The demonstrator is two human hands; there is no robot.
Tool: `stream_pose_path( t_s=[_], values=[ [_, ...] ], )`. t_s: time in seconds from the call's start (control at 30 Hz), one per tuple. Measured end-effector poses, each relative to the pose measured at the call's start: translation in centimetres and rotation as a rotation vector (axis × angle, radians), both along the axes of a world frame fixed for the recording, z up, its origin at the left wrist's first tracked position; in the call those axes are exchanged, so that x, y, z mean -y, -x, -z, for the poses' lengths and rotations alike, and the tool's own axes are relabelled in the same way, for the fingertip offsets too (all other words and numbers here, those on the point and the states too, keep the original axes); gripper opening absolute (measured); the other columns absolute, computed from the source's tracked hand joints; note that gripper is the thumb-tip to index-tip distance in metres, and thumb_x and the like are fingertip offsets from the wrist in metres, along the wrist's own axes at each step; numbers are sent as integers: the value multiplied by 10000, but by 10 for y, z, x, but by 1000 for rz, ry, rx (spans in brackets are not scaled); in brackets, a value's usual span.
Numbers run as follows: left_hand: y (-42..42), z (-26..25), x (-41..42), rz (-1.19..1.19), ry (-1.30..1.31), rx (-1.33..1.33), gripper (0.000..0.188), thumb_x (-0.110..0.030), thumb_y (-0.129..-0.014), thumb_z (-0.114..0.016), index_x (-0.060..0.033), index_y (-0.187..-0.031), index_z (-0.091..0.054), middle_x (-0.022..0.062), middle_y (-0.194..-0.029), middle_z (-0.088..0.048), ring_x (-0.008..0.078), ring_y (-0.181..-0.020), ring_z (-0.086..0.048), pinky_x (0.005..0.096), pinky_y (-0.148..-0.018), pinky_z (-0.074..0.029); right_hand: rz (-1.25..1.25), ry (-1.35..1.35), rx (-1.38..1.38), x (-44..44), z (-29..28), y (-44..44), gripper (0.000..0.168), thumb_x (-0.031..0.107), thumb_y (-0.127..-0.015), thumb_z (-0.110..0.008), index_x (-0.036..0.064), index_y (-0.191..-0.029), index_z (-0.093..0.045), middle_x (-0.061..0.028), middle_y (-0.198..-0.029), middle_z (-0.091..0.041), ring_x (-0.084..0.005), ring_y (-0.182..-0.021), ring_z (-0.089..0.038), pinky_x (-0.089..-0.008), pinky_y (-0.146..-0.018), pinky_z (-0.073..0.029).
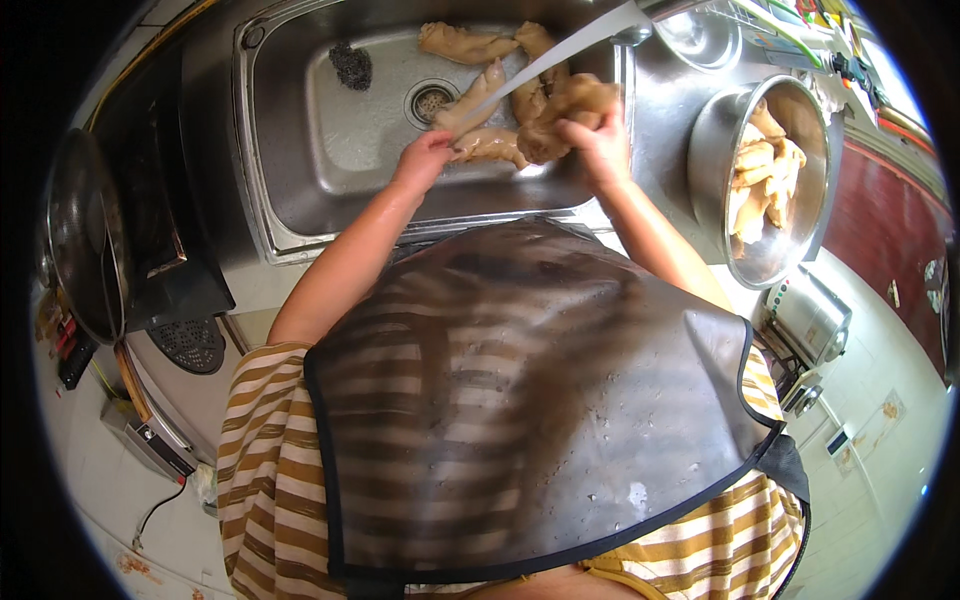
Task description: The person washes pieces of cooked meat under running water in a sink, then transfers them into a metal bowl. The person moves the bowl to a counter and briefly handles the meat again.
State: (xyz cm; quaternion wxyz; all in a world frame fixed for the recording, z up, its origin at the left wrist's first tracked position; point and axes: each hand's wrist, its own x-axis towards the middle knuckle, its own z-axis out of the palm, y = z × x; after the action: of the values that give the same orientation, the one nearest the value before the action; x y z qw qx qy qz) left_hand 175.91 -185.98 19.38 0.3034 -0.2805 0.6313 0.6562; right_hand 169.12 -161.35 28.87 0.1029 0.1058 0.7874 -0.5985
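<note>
My right hand (604, 146) is closed around a pale, bulky piece of meat, apparently a pig's trotter (570, 112), blurred and held over the right part of the steel sink (300, 191). At the sink's middle, the fingers of my left hand (424, 165) are bent beside the near ends of two trotters, one slanting (476, 101) and one lying crosswise (491, 146). Whether they grip either is unclear. A whitish stream of water (555, 60) seems to run from the tap (631, 34) down towards my left fingers. Another trotter (465, 45) lies along the far wall.
A steel pot (780, 262) holding several trotters (765, 165) stands right of the sink. Beside the drain (431, 103) sits a dark scouring pad (351, 66). A steel bowl (697, 37) is at the back right. A wok (86, 232) stands at the far left.
</note>
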Motion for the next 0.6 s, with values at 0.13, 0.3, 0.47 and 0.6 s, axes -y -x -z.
stream_pose_path(
  t_s=[0.13, 0.3, 0.47, 0.6],
  values=[
    [-2, 11, 15, 63, 73, -25, 379, -210, -833, -570, -88, -1190, -538, 34, -1067, -579, 124, -947, -538, 276, -759, -445, 247, 621, -21, -44, -68, -13, 446, 26, -760, -577, 54, -1185, -444, -102, -1063, -554, -199, -972, -571, -356, -886, -466],
    [-5, 26, 6, 69, 46, 1, 360, -197, -822, -563, -87, -1164, -559, 18, -1011, -598, 125, -884, -544, 280, -711, -443, 215, 772, -198, -94, -120, -20, 620, 76, -737, -587, 81, -1315, -364, -176, -1300, -433, -380, -1241, -380, -497, -1063, -289],
    [8, -6, -11, 30, -124, 77, 337, -214, -874, -565, -79, -1181, -531, 40, -1053, -582, 131, -941, -565, 264, -755, -490, 84, 969, -54, -85, -126, -29, 621, 62, -734, -579, 96, -1314, -361, -193, -1315, -414, -390, -1272, -344, -503, -1071, -274],
    [28, -68, -40, -76, -481, 123, 400, -308, -900, -542, -30, -1185, -508, 102, -1155, -552, 192, -1035, -559, 344, -866, -484, -10, 1142, 133, -54, -98, -31, 598, 31, -717, -582, 49, -1282, -389, -161, -1260, -474, -320, -1210, -432, -452, -1059, -304]
  ],
)
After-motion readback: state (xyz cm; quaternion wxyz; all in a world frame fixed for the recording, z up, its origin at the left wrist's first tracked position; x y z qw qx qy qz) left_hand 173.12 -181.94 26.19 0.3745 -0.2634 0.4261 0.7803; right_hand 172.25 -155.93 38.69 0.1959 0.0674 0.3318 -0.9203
